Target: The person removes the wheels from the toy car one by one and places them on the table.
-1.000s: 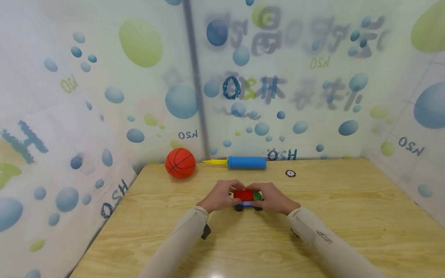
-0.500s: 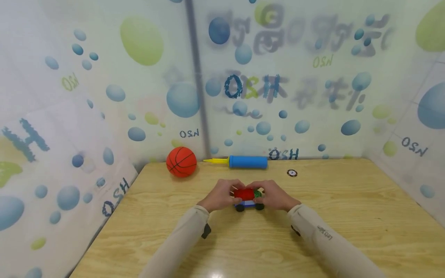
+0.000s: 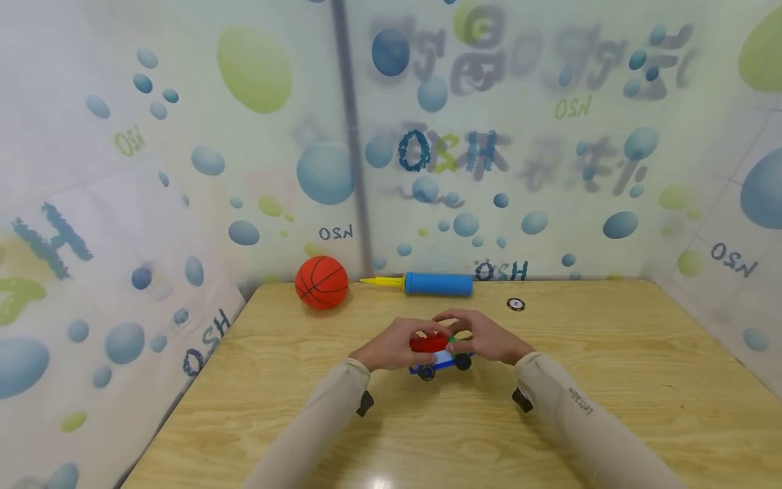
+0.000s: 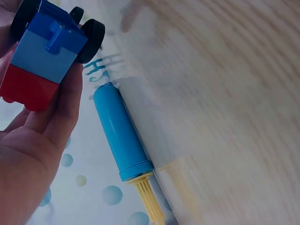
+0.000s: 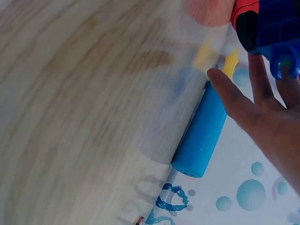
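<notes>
A toy car [image 3: 442, 358] built of blocks, with a blue base, black wheels, a red block on top and a green block at its right end, is held between both hands slightly above the wooden table. My left hand [image 3: 391, 348] grips its red left end, thumb on the near side and fingers behind. Thumb and fingers of my right hand [image 3: 491, 341] are curled about the green end, partly hiding it. In the left wrist view the car's blue rear [image 4: 51, 51] shows a hook. From the right wrist, one finger sticks out apart from the car's blue underside [image 5: 276, 28].
Along the back of the table [image 3: 586, 380] lie an orange-red basketball [image 3: 322, 282], a blue hand pump [image 3: 438, 284] with a yellow nozzle, and a round dark-rimmed chip [image 3: 516, 304]. Bubble-patterned sheets [image 3: 544, 163] rise behind and at both sides.
The car has tilted, its right end now higher and both near wheels more exposed. My right hand has shifted slightly right, its fingers arching higher over the top. The head view has drifted a little.
</notes>
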Demonstrator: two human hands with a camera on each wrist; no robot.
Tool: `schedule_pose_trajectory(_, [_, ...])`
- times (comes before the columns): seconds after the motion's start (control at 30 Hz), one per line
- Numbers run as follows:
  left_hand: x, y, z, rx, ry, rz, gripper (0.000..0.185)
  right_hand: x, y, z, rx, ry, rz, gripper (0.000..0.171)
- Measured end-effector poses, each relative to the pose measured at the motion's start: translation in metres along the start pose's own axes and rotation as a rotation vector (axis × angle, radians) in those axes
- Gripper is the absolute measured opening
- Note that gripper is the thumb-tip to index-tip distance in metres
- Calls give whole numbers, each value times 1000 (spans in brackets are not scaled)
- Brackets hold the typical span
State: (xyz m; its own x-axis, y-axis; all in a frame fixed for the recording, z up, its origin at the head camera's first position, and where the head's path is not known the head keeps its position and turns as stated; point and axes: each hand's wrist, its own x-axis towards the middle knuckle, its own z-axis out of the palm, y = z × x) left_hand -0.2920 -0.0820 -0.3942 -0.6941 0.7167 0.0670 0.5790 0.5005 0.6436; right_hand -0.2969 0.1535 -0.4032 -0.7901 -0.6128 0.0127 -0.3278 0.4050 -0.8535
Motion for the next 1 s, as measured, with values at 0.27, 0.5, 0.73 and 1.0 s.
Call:
schedule_pose_trajectory(0.27, [1,-3,-4,-78,37,28,51,-3,-3,-4,-18,93,-1,51])
schedule_pose_trajectory(0.5, [-1,-12,-9,-218,107,26,58,-7,-11,-10,-6,229,-34,50])
schedule_pose_trajectory(0.73, [-4,-12,-9,-337,169,-23,55,-6,-11,-4,10,397,-112,40])
schedule_pose_trajectory(1.0, [-1,-10,-4,-393,242,-43,47,-2,-18,4,70,408,-163,28])
